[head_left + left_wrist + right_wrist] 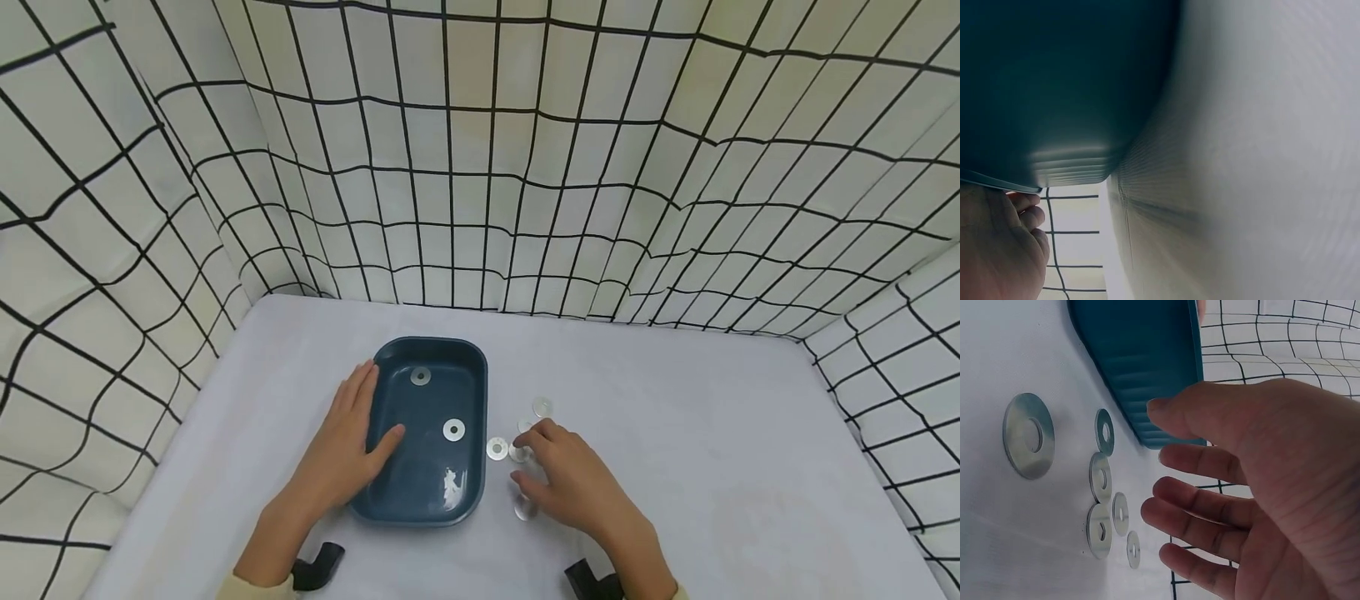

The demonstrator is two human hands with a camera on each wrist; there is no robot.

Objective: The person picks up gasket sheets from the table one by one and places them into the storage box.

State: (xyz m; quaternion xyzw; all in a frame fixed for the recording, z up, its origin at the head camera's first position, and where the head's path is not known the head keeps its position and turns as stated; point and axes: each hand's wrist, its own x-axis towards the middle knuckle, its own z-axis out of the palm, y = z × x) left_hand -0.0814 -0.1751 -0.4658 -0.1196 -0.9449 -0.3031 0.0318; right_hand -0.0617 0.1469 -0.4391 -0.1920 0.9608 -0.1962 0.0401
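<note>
A dark blue rectangular tray (412, 483) lies on the white table, with one flat metal washer (428, 380) near its far end and another washer (461, 435) about mid-length. My left hand (337, 450) rests along the tray's left rim, fingers straight and thumb over the edge; the left wrist view has the tray's outer wall (1054, 81) close up. Right of the tray, my right hand (573, 479) hovers over several loose washers, fingers loosely bent and nothing between them. A large-looking washer (1015, 440) is nearest the right wrist camera; another washer (1100, 437) lies closer to the tray.
White cloth covers the table (720, 450). A black grid net (487, 175) over pale walls encloses its back and sides. Black wrist-worn pieces show beneath the left forearm (273, 537) and the right forearm (637, 550).
</note>
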